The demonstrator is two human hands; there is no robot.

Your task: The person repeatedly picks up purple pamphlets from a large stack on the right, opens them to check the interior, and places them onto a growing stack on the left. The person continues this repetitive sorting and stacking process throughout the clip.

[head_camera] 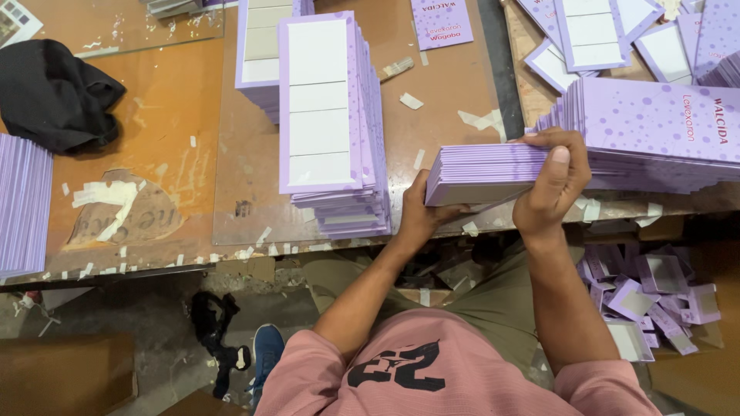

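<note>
Seen from above, right of the frame's centre, a person's 2 hands grip a thick bundle of flat lilac cartons (pixel 482 173) at the table edge (pixel 231 246). The left hand (pixel 420 216) cups the bundle's underside, fingers curled under it. The right hand (pixel 551 181) closes over its top, thumb flat against the side. A tall stack of lilac cartons with white panels (pixel 324 108) stands just left. A black cloth (pixel 54 92) lies upper left.

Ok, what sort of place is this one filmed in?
Probably a small print-finishing or packaging workshop. Both hands, left hand and right hand, grip a stack of purple printed cards; more card stacks cover the worn workbench, with offcuts piled on the floor.
</note>
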